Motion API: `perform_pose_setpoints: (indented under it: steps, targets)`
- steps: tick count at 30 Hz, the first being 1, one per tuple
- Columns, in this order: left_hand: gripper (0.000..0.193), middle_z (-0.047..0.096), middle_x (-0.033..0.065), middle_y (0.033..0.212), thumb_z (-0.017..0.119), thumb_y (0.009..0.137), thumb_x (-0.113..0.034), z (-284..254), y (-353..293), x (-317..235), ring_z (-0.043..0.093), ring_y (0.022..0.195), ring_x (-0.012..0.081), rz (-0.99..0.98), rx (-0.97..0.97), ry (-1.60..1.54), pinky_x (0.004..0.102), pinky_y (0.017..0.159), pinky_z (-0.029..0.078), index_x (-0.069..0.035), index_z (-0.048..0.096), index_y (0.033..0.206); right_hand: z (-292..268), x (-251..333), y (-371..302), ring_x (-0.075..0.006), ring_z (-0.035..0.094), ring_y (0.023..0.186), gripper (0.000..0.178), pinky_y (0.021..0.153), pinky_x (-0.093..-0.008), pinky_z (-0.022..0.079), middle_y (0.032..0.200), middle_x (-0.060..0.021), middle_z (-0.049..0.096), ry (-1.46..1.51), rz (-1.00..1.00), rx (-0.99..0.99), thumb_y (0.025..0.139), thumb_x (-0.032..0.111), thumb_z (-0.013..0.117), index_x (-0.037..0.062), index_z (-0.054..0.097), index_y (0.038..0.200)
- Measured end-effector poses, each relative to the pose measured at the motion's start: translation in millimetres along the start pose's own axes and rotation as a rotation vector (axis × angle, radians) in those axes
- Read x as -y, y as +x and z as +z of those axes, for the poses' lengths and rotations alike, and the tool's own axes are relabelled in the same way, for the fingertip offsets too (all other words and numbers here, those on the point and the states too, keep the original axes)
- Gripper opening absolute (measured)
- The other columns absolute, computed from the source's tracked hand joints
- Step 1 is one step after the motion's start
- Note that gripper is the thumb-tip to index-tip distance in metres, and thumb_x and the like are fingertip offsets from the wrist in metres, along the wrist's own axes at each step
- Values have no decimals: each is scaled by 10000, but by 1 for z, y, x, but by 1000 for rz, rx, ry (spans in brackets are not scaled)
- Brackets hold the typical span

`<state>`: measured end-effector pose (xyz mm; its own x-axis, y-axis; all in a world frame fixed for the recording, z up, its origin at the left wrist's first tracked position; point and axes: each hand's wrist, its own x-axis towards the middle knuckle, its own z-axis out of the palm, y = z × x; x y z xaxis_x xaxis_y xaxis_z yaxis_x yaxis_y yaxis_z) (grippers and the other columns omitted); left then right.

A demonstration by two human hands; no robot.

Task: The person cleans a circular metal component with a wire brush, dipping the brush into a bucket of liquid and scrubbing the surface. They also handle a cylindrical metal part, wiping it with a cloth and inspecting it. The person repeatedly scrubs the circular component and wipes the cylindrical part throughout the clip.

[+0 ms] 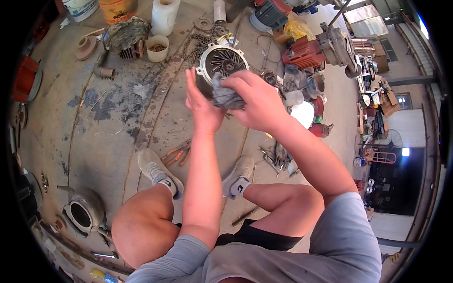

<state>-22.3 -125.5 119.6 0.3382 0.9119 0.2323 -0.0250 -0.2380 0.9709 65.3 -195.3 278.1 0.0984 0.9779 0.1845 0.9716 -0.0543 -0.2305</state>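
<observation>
One metal housing (223,60), upper centre, one left hand (205,107) spread against it, one right hand (258,100) clutching one rag (223,94) (grey).

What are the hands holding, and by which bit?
The right hand grips a crumpled grey rag by its right side. The left hand is against a round metal housing's left side; its full grip is hidden.

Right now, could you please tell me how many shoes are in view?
2: the left shoe, beside the orange-handled tool, and the right shoe, farther right. Others may be hidden from view.
</observation>
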Motion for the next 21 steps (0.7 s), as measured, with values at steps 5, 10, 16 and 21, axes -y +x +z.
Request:
perform_pose_setpoints:
  steps: [5, 10, 16, 21]
  targets:
    - [1274, 369, 176, 1687, 928, 753, -308, 8, 2, 9, 378, 1544, 345, -42, -16, -261, 491, 1245, 262, -46, 93, 1679, 29, 6, 26, -414, 672, 1031, 458, 922, -477, 573, 1120, -207, 647, 178, 219, 88, 805, 231, 721, 32, 673, 1214]
    - [1237, 375, 164, 1674, 919, 749, -292, 2, -1, 7, 383, 1523, 376, 13, -15, 49, 546, 1231, 248, -64, 125, 1669, 35, -3, 22, -423, 669, 1034, 488, 944, -472, 563, 1098, -244, 651, 128, 348, 118, 806, 240, 740, -1, 678, 1226]
    - [1303, 425, 175, 1587, 1001, 601, -231, 0, 0, -1, 427, 1451, 415, 60, -50, 165, 548, 1203, 307, -86, 210, 1626, 29, -10, 8, -433, 666, 1077, 554, 981, -463, 549, 1144, -257, 670, 99, 441, 124, 808, 238, 742, -28, 655, 1286]
    - [1327, 387, 191, 1591, 986, 547, -204, 7, -2, -3, 396, 1474, 417, 84, -60, 178, 602, 1185, 281, -71, 213, 1617, 20, -23, -4, -444, 661, 1123, 563, 1003, -474, 538, 1171, -277, 681, 131, 477, 70, 810, 239, 747, -41, 649, 1289]
